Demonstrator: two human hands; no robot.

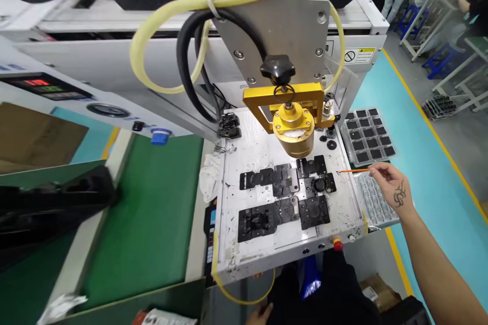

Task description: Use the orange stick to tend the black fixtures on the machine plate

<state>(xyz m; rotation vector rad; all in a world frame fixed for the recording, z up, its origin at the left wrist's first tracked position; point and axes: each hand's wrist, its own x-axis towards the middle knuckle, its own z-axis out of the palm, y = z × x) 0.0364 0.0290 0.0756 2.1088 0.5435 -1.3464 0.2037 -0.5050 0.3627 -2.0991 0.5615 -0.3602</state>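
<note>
My right hand is at the right edge of the white machine bed, pinching a thin orange stick. The stick points left over the bed, its dark tip close to several black fixture plates. A black round part sits on one of these plates. Only a little of my left hand shows, low at the bottom edge below the bed; its fingers are mostly hidden. Above the plates hangs a gold cylindrical press head with a black star knob.
Right of the bed lie a tray of black squares and a clear blister tray. A red button juts from the front. A white cloth and a green conveyor belt lie left. People stand at the far right.
</note>
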